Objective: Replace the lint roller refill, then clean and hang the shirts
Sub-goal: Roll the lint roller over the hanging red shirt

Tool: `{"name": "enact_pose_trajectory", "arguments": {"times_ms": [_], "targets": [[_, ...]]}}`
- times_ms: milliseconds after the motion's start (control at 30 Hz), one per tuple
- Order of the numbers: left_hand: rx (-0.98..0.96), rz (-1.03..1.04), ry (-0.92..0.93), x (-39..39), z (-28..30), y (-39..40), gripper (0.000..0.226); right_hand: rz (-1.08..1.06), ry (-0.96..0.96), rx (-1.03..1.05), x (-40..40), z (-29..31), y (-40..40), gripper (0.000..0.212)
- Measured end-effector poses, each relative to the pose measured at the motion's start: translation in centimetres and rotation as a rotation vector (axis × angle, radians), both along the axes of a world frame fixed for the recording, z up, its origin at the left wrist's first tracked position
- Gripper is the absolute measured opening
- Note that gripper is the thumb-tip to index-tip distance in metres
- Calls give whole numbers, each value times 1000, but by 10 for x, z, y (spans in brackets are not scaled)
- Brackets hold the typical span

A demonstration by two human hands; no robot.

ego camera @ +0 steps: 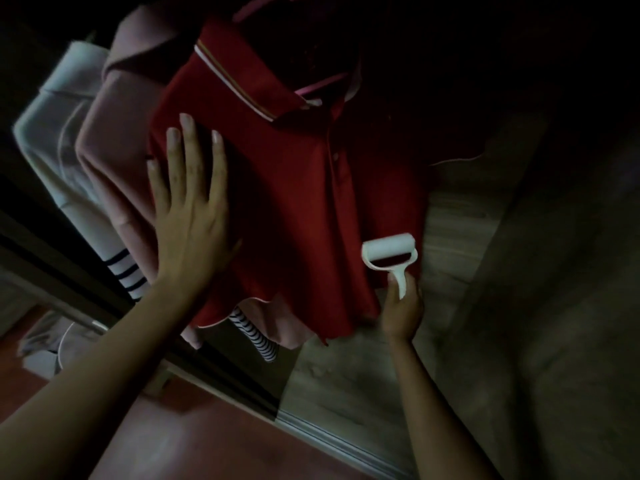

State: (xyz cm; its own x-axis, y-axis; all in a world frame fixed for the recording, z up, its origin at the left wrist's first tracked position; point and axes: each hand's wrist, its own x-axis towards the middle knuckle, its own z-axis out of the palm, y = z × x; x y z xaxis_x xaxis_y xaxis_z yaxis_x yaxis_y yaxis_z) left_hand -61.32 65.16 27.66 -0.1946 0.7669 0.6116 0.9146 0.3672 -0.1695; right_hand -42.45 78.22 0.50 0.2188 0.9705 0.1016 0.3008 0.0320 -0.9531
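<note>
A red polo shirt (298, 188) with a striped collar hangs in front of me on a pink hanger (322, 83). My left hand (190, 209) lies flat on the shirt's left side, fingers straight and spread. My right hand (403, 310) grips the handle of a white lint roller (389, 252), whose roll lies against the shirt's lower right edge.
Behind the red shirt hang a pink shirt (114, 140), a pale white one (48, 126) and a navy-striped garment (130, 277). A wooden wardrobe panel (467, 237) stands to the right. The dark sliding-door track (311, 431) and reddish floor (207, 445) lie below.
</note>
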Motion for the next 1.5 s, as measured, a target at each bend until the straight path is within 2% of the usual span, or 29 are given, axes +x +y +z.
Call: {"name": "enact_pose_trajectory", "arguments": {"times_ms": [67, 133, 233, 333, 533, 733, 833, 900, 967, 1167, 1233, 1367, 1500], "targets": [[-25, 7, 24, 7, -2, 2, 108, 48, 134, 136, -7, 21, -25, 35], [-42, 16, 18, 9, -7, 2, 108, 91, 211, 186, -19, 39, -37, 37], [-63, 18, 13, 13, -13, 0, 107, 169, 111, 226, -36, 53, -45, 42], [-104, 21, -5, 15, -19, -3, 111, 228, -47, 224, -40, 37, -44, 38], [-138, 20, -40, 12, -32, -15, 114, 279, -329, 35, -15, -9, -67, 31], [-148, -45, -72, 16, -51, -27, 108, 260, -338, -6, 17, 1, -97, 29], [-133, -138, -83, 22, -70, -36, 86, 268, -360, 15, 25, 21, -114, 31], [-97, -208, -107, 27, -83, -42, 70, 252, -376, 41, 29, 33, -128, 33], [-88, -257, -164, 31, -96, -51, 66, 231, -372, 51, 32, 42, -146, 34], [-115, -426, -292, 30, -130, -85, 66, 102, -398, 50, 38, 61, -209, 42], [-140, -479, -309, 25, -133, -95, 66, 38, -340, 49, 37, 68, -233, 47], [-179, -563, -356, 22, -131, -116, 66, -133, -320, 51, 34, 76, -288, 34], [-232, -682, -383, 37, -136, -146, 67, -257, -322, 70, 32, 82, -351, 36]]}}
